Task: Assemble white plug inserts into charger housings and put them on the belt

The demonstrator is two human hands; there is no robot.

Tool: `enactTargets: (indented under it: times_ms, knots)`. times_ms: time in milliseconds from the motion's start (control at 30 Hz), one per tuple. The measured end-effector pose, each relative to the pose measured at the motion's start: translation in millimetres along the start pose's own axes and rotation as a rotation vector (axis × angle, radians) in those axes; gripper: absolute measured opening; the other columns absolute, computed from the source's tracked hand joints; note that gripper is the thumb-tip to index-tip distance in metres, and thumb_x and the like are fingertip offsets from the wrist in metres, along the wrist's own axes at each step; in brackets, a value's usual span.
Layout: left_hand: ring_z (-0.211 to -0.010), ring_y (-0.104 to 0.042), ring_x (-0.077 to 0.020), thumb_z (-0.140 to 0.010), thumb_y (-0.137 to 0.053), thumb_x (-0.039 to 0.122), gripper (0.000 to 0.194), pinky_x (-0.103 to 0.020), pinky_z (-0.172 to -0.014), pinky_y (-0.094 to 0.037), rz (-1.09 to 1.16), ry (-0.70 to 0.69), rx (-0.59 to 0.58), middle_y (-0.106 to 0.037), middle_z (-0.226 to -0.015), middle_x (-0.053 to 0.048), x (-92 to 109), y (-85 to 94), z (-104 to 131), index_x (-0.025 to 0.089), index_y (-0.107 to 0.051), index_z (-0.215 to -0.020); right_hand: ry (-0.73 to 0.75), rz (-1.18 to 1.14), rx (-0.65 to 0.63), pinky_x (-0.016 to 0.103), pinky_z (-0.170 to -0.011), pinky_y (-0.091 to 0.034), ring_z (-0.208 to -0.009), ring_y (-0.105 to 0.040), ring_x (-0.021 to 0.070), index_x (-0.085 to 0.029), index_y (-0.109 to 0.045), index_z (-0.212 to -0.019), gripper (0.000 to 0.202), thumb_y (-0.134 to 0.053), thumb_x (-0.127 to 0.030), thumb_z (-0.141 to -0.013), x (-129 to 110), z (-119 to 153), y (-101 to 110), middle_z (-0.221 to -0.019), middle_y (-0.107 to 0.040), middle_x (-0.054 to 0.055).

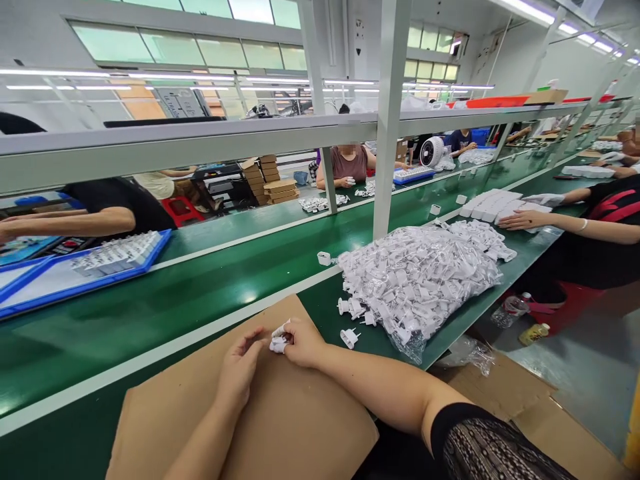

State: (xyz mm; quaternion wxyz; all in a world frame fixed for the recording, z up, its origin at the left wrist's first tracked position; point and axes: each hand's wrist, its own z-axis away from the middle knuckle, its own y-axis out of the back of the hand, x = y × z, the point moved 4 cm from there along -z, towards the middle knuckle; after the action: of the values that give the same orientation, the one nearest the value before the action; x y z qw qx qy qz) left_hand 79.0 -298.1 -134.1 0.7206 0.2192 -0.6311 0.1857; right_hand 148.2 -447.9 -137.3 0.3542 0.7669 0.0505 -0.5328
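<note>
My right hand (304, 343) is closed on white plastic plug parts (279, 339), pinched between thumb and fingers above a brown cardboard sheet (290, 413). Just left of them is my left hand (241, 365), its fingers curved and apart, the tips close to the parts. Whether those tips touch them I cannot tell. On the green bench to the right lies a loose white two-pin plug (349, 337). Behind it, a clear plastic bag (415, 287) spills a large heap of similar white plugs.
A green conveyor belt (250, 283) runs past the cardboard, carrying a few white pieces (325, 258). A grey post (390, 133) rises beyond the bag. At right, a co-worker's hands (525, 217) touch stacked white boxes (493, 205). Across the belt sits a blue-rimmed tray (150, 263).
</note>
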Motion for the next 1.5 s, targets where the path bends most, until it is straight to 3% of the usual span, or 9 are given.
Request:
enactTargets:
  times_ms: [133,333,500,633,900,1133,1233,1367,1500]
  knots:
    - [-0.119,-0.063,-0.03,-0.069,-0.071,0.045,0.052,-0.045,-0.105,-0.051,-0.159,-0.15,0.144,-0.068,-0.124,-0.01,39.8,-24.6,-11.4,0.02,-0.07,-0.115,0.013,0.11,-0.029,0.023,-0.065,-0.036,-0.08,-0.054,0.0139,-0.018,-0.07,-0.091,0.014,-0.074,-0.017,-0.077,-5.3,2.6,3.2,-0.093,-0.061,0.002]
    - [-0.128,-0.058,-0.0325,-0.08,-0.067,0.047,0.057,-0.045,-0.114,-0.044,-0.77,-0.431,-0.09,-0.062,-0.135,-0.015,101.1,-122.1,-82.0,0.016,-0.066,-0.128,0.014,0.268,-0.082,0.024,-0.062,-0.032,-0.086,-0.058,0.0168,-0.018,-0.071,-0.096,0.018,-0.069,-0.018,-0.078,-13.5,5.3,7.6,-0.099,-0.065,0.004]
    - [-0.134,-0.054,-0.0416,-0.07,-0.078,0.056,0.09,-0.047,-0.109,-0.047,-0.946,-0.281,-0.181,-0.047,-0.15,-0.028,104.2,-186.4,-141.5,0.006,-0.052,-0.141,0.048,0.346,-0.114,0.024,-0.058,-0.03,-0.086,-0.059,0.0179,-0.018,-0.07,-0.097,0.019,-0.07,-0.02,-0.078,-15.4,7.8,7.8,-0.099,-0.066,0.004]
    - [-0.13,-0.057,-0.0434,-0.071,-0.076,0.052,0.076,-0.048,-0.106,-0.048,-0.981,-0.272,-0.214,-0.052,-0.143,-0.03,89.7,-203.7,-159.5,0.008,-0.056,-0.129,0.075,0.338,-0.14,0.024,-0.055,-0.03,-0.081,-0.059,0.0176,-0.018,-0.068,-0.094,0.016,-0.067,-0.02,-0.078,-12.8,6.9,6.5,-0.098,-0.067,0.003]
    - [-0.13,-0.056,-0.0332,-0.078,-0.056,0.037,0.063,-0.04,-0.115,-0.04,-0.898,-0.451,-0.276,-0.054,-0.141,-0.026,79.9,-160.5,-144.1,0.004,-0.056,-0.132,0.218,0.376,-0.152,0.03,-0.074,-0.047,-0.089,-0.06,0.0227,-0.018,-0.071,-0.098,0.024,-0.071,-0.017,-0.074,-7.0,0.7,-1.3,-0.094,-0.064,0.005]
    - [-0.093,-0.065,-0.0245,-0.074,-0.065,0.057,0.077,-0.032,-0.09,-0.053,-0.787,-0.498,-0.452,-0.069,-0.109,-0.008,86.1,-49.2,-62.0,0.018,-0.059,-0.141,0.026,0.116,0.218,0.034,-0.092,-0.049,-0.1,-0.06,0.0217,-0.016,-0.073,-0.099,0.025,-0.061,-0.007,-0.08,1.7,-6.7,35.4,-0.102,-0.067,0.009]
    - [-0.09,-0.065,-0.024,-0.076,-0.066,0.055,0.083,-0.031,-0.088,-0.052,-0.759,-0.396,-0.535,-0.069,-0.103,-0.005,72.0,-9.8,-12.8,0.024,-0.052,-0.151,-0.121,-0.316,0.375,0.029,-0.086,-0.052,-0.093,-0.063,0.0166,-0.016,-0.071,-0.112,0.029,-0.067,-0.031,-0.087,8.7,-13.6,47.2,-0.109,-0.071,0.008]
    - [-0.106,-0.064,-0.0288,-0.077,-0.067,0.048,0.078,-0.035,-0.097,-0.049,-0.704,-0.343,-0.597,-0.069,-0.122,-0.01,53.7,8.6,35.0,0.027,-0.055,-0.151,-0.225,-0.671,0.201,0.024,-0.068,-0.047,-0.083,-0.065,0.0151,-0.013,-0.072,-0.107,0.051,-0.082,-0.046,-0.07,6.4,-23.1,36.4,-0.1,-0.074,0.009]
    - [-0.126,-0.056,-0.0325,-0.069,-0.078,0.049,0.093,-0.042,-0.11,-0.045,-0.544,-0.371,-0.423,-0.057,-0.145,-0.014,33.8,9.3,48.5,0.024,-0.048,-0.155,-0.211,-0.697,0.085,0.023,-0.067,-0.047,-0.08,-0.066,0.0141,-0.015,-0.072,-0.107,0.052,-0.084,-0.045,-0.065,-4.8,-17.3,31.7,-0.101,-0.075,0.008]
